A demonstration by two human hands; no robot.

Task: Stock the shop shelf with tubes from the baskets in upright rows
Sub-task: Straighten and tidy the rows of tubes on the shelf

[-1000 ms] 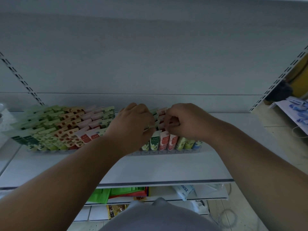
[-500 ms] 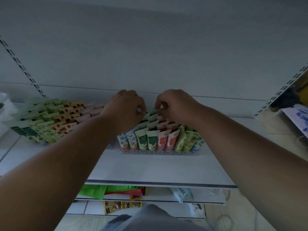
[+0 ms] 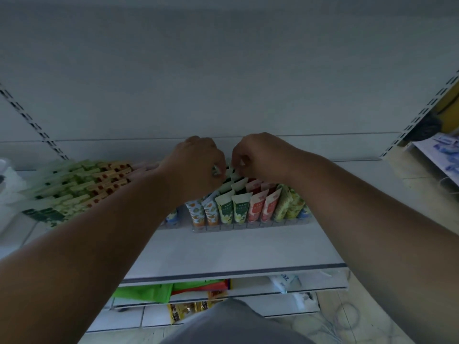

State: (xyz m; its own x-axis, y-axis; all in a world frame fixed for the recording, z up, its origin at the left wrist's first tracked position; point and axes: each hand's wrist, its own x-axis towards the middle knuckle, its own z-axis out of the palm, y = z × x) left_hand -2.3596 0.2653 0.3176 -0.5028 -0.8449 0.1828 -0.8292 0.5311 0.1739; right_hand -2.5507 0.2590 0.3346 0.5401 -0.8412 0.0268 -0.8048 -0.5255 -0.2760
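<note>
Both hands work at the back of the rows of upright printed plastic tubes (image 3: 238,209), which stand in a clear divider tray (image 3: 250,225) at about 12 o'clock on the white metal shelf (image 3: 223,249). The left hand (image 3: 196,167) has its fingers curled down onto the flat crimped top of a green-and-white tube (image 3: 229,186) in the rear of a row, and appears to pinch it. The right hand (image 3: 260,157), just beside it at 1 o'clock, curls its fingertips toward the same tube tops; whether it actually holds one is hidden by its own knuckles, so I cannot tell.

A second block of green and orange tubes (image 3: 82,184) leans in dense ranks at 10 o'clock, well apart from the hands. A green bag (image 3: 144,292) lies on the lower shelf at 6 o'clock.

These tubes look light, soft-walled and a little slick, so squeezing the body would likely dent it. The stiff crimped end on top seems the sensible place to take hold. A nudged tube could tip its neighbours, since the rows stand closely packed.
</note>
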